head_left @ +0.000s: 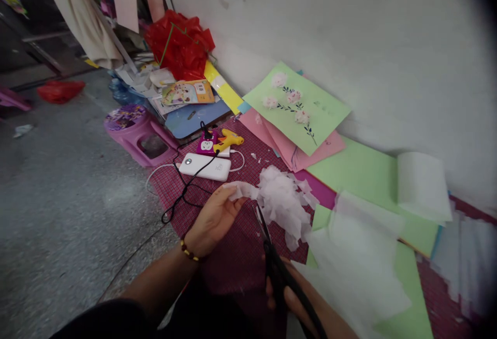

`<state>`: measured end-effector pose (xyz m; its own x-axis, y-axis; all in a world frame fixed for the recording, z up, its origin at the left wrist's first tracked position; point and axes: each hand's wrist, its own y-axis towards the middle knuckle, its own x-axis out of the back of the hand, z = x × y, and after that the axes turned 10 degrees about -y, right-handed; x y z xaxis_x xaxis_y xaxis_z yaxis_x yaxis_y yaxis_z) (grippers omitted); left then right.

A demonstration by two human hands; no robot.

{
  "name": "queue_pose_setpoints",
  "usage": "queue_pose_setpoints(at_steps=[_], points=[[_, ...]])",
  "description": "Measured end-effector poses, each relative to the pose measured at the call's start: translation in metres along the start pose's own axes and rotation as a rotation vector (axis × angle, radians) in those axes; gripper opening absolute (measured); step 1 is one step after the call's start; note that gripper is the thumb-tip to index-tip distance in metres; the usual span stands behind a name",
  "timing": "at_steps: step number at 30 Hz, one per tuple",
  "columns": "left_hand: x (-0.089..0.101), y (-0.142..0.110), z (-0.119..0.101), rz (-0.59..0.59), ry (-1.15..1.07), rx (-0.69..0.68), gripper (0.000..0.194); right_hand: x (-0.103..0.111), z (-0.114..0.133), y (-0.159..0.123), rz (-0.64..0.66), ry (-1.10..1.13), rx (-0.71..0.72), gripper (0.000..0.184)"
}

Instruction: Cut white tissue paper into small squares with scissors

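My left hand, with a beaded bracelet at the wrist, pinches a strip of white tissue paper. The strip's far end reaches a loose heap of white tissue pieces on the red checked cloth. In my right hand is a pair of black scissors, its fingers wrapped round the handles. The blades point up toward the strip and the left edge of the heap. Whether the blades touch the paper I cannot tell.
A white power bank, a yellow glue gun and a black cord lie beyond my left hand. Green card with paper flowers rests by the wall. White tissue sheets and a tissue roll lie right. A pink stool stands left.
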<state>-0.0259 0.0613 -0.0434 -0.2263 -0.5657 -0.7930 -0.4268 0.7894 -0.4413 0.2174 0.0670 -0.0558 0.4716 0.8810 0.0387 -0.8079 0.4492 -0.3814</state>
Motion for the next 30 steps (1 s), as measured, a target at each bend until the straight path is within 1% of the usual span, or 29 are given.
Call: queue_pose_setpoints(at_steps=[2,5,8,12,17,20,25,30], points=[[-0.001,-0.004,-0.001,0.013,0.003,0.025,0.008,0.0,0.011,0.001,0.042,-0.029,-0.011,0.058],[0.001,-0.006,-0.001,0.048,0.019,0.061,0.008,0.0,0.025,0.001,0.057,-0.048,-0.024,0.062],[0.005,-0.006,-0.001,0.035,0.029,0.045,0.009,-0.001,0.031,0.001,0.065,-0.076,-0.028,0.061],[0.007,-0.007,0.0,-0.014,0.014,0.059,0.009,-0.002,0.025,-0.002,0.07,-0.086,0.001,0.06],[0.004,-0.011,0.002,-0.022,0.026,0.088,0.013,-0.002,0.008,0.0,0.063,0.074,0.02,0.056],[0.004,-0.014,0.003,-0.004,0.04,0.122,0.016,-0.001,0.004,0.004,0.054,0.111,0.023,0.053],[0.004,-0.017,0.003,0.027,0.045,0.189,0.016,-0.002,0.007,0.011,0.016,0.174,-0.005,0.058],[0.005,-0.018,0.002,-0.008,0.041,0.215,0.017,-0.002,0.015,0.015,0.012,0.136,0.004,0.058]])
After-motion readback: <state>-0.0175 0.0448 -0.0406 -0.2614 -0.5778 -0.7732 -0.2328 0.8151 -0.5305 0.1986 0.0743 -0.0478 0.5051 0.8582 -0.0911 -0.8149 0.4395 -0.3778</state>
